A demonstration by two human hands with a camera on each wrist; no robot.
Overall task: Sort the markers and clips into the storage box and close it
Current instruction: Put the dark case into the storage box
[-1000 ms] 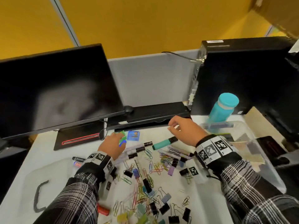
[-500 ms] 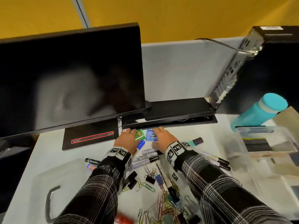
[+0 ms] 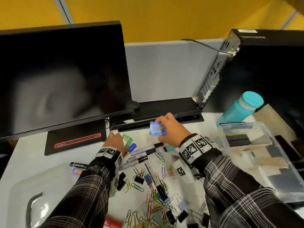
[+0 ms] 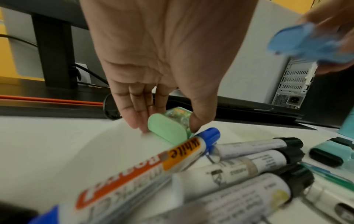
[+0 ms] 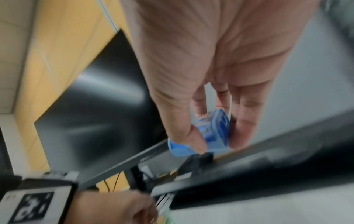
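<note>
My right hand (image 3: 166, 129) holds a small blue clip case (image 3: 157, 128) lifted above the desk, pinched between thumb and fingers (image 5: 199, 131). My left hand (image 3: 117, 140) pinches a small green clip case (image 3: 127, 140) that rests on the desk (image 4: 168, 128). Several markers (image 3: 144, 149) lie just right of the left hand, one with a blue cap (image 4: 208, 134). Paper clips and binder clips (image 3: 154, 186) are strewn over the near desk. The clear storage box (image 3: 256, 155) stands open at the right, and its lid (image 3: 32, 199) lies at the near left.
A black monitor (image 3: 62, 76) and its base (image 3: 74, 139) fill the back left. A flat black device (image 3: 156, 111) lies behind my hands. A computer tower (image 3: 263, 68) and a teal bottle (image 3: 240, 109) stand at the back right. A red object (image 3: 113, 223) lies near the front edge.
My right hand reached left to the blue clip case, took hold of it and lifted it off the desk. My left hand stayed on the green case.
</note>
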